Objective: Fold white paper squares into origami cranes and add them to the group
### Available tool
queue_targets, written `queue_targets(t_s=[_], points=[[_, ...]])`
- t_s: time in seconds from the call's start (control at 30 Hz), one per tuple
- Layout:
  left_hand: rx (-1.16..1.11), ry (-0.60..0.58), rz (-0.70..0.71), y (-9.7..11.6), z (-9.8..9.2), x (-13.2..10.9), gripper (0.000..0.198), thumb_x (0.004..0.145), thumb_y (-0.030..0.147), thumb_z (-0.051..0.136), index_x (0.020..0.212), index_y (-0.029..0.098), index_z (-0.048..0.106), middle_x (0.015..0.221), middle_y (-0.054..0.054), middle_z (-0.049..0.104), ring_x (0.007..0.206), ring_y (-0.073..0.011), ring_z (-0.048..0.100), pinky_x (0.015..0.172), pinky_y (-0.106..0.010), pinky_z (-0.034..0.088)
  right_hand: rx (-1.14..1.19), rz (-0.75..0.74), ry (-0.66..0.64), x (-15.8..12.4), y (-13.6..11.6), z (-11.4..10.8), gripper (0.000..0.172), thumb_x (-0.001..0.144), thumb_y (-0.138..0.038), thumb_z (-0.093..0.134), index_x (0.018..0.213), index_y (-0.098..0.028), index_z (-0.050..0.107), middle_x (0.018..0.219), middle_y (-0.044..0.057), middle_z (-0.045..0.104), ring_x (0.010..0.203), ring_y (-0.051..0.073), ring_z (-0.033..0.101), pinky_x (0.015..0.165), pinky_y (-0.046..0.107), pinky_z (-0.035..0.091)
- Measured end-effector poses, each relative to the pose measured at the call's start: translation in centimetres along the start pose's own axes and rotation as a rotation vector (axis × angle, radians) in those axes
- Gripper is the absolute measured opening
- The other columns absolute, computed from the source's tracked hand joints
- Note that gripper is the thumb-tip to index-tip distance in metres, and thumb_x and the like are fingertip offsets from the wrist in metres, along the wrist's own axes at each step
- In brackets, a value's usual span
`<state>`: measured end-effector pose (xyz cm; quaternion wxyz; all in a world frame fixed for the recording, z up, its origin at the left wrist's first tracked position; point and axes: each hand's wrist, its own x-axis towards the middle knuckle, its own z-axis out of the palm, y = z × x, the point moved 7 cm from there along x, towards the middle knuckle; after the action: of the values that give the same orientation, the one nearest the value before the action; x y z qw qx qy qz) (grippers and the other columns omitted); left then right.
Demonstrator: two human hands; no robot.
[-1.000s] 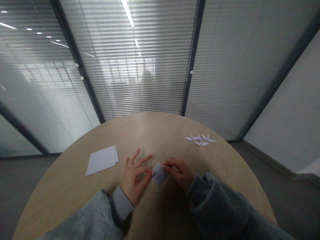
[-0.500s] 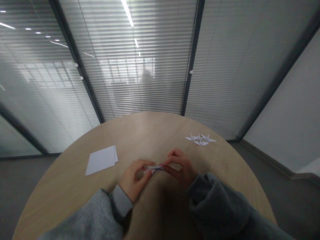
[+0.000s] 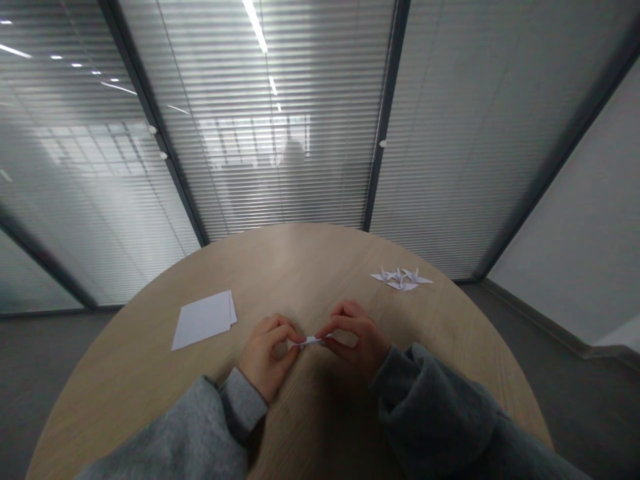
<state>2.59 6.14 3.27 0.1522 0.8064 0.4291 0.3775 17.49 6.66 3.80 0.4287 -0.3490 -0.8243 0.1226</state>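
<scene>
On this round wood table (image 3: 300, 267), the left hand (image 3: 265, 350) and right hand (image 3: 353, 333) seem to pinch a thin folded paper strip (image 3: 311, 341) between their fingertips, and one uneven tug could easily crumple or tear it.

This place seems to me an office, maybe a small meeting room. On the far side and the left are glass partitions (image 3: 300, 187) with thin blinds inside them and dark metal frames (image 3: 386, 113). A round table of light wood (image 3: 300, 267) stands in the middle, on a grey floor (image 3: 575, 413), and a plain white wall (image 3: 565, 267) is on the right. Long ceiling lights (image 3: 255, 20) reflect in the glass.
</scene>
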Motion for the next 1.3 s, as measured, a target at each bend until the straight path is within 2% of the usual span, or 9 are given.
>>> queue_targets(t_s=[0.27, 0.57, 0.77, 1.07, 1.17, 1.3], points=[[0.112, -0.139, -0.026, -0.1, 1.3, -0.3, 0.018, 0.066, 0.007, 0.06, 0.079, 0.019, 0.061, 0.084, -0.004, 0.06, 0.084, -0.0234, 0.055, 0.077, -0.037, 0.043, -0.03, 0.01, -0.109, -0.2, 0.1, 1.2, 0.018, 0.062, -0.001, 0.063, 0.063, -0.018, 0.058, 0.076, 0.002, 0.053, 0.076, 0.018, 0.049, 0.069, 0.028, 0.039], [0.222, -0.256, -0.067, -0.5, 2.4, -0.4, 0.01, 0.068, 0.016, 0.064, 0.075, 0.022, 0.064, 0.08, -0.001, 0.061, 0.084, -0.0233, 0.054, 0.08, -0.04, 0.039, -0.128, 0.113, -0.313, -0.7, 0.8, 2.6, 0.021, 0.057, 0.0, 0.056, 0.068, -0.018, 0.056, 0.074, 0.001, 0.054, 0.078, 0.018, 0.05, 0.071, 0.03, 0.037], [0.224, -0.272, -0.059, -0.7, 2.5, -0.5, 0.011, 0.068, 0.016, 0.066, 0.075, 0.024, 0.067, 0.082, -0.002, 0.062, 0.085, -0.0237, 0.055, 0.08, -0.039, 0.038, -0.151, 0.114, -0.387, -0.8, 0.5, 2.8, 0.019, 0.056, -0.01, 0.068, 0.072, -0.018, 0.061, 0.079, 0.003, 0.058, 0.08, 0.02, 0.052, 0.074, 0.033, 0.037], [0.227, -0.276, -0.107, -1.1, 2.6, -0.5, 0.01, 0.068, 0.014, 0.066, 0.073, 0.023, 0.068, 0.081, -0.002, 0.062, 0.084, -0.0238, 0.056, 0.079, -0.04, 0.038, -0.175, 0.196, -0.406, -0.9, 1.0, 2.5, 0.007, 0.066, -0.02, 0.072, 0.068, -0.016, 0.067, 0.076, 0.004, 0.06, 0.076, 0.019, 0.054, 0.071, 0.032, 0.038], [0.224, -0.279, -0.11, -1.0, 2.5, -0.5, 0.009, 0.069, 0.014, 0.065, 0.073, 0.022, 0.067, 0.081, -0.002, 0.062, 0.084, -0.024, 0.056, 0.078, -0.04, 0.038, -0.175, 0.206, -0.411, -0.9, 1.4, 2.5, 0.008, 0.072, -0.022, 0.068, 0.069, -0.016, 0.067, 0.075, 0.005, 0.06, 0.075, 0.019, 0.055, 0.07, 0.032, 0.038], [0.225, -0.293, -0.118, -1.1, 2.6, -0.5, 0.004, 0.072, 0.019, 0.064, 0.074, 0.021, 0.066, 0.082, -0.002, 0.062, 0.084, -0.0236, 0.056, 0.077, -0.04, 0.038, -0.205, 0.216, -0.418, -0.8, 1.7, 2.6, 0.008, 0.074, -0.023, 0.068, 0.071, -0.015, 0.068, 0.074, 0.005, 0.061, 0.076, 0.019, 0.055, 0.071, 0.032, 0.038]])
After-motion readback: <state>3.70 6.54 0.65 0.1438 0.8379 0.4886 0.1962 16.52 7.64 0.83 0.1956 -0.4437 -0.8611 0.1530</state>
